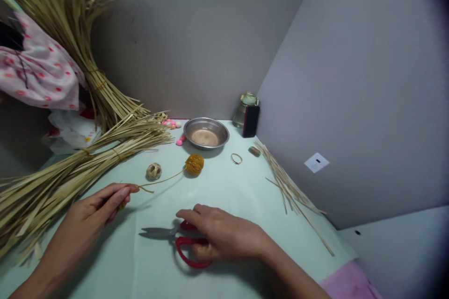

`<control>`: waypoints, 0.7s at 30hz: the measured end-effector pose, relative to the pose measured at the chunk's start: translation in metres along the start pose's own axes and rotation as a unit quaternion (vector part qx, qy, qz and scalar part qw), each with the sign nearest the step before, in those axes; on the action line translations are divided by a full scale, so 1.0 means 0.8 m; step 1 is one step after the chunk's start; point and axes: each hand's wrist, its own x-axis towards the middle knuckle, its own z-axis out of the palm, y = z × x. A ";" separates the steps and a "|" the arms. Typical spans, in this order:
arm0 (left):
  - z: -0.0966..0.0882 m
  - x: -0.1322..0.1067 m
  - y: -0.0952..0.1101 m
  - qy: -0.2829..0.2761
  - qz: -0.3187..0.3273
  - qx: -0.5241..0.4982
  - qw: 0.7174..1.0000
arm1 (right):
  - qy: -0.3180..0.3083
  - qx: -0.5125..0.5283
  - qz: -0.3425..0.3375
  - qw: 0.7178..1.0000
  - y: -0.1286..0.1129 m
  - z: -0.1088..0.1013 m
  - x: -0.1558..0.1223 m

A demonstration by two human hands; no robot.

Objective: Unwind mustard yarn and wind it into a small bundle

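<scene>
My left hand pinches the end of a mustard yarn strand, and something mustard-coloured shows partly under its fingers. That strand runs across to a ball of yarn on the table. At the front, my right hand is closed on the red handles of a pair of scissors. Their blades point left and look slightly apart. Some of the right fingers are hidden behind the handle and palm. A small woven ball of pale strips lies beyond my left hand.
Bundles of dried straw strips fill the left side. A metal bowl with liquid stands at the back, near a glass jar and a phone. A thin ring and loose strips lie rightward, by the wall.
</scene>
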 end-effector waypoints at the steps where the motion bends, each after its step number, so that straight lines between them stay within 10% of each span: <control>1: -0.001 0.000 -0.001 0.002 -0.014 -0.021 1.000 | -0.009 0.038 0.001 0.999 0.007 -0.004 0.001; 5: -0.004 0.000 0.000 0.008 -0.053 -0.080 0.995 | -0.045 0.264 -0.034 0.963 0.034 -0.013 0.008; 14: 0.000 -0.006 0.007 -0.012 -0.060 -0.110 0.992 | -0.025 0.680 -0.047 0.731 0.041 0.022 0.020; 21: 0.000 -0.007 0.010 -0.096 -0.044 -0.114 0.988 | 0.038 0.725 0.024 0.687 0.033 0.017 0.046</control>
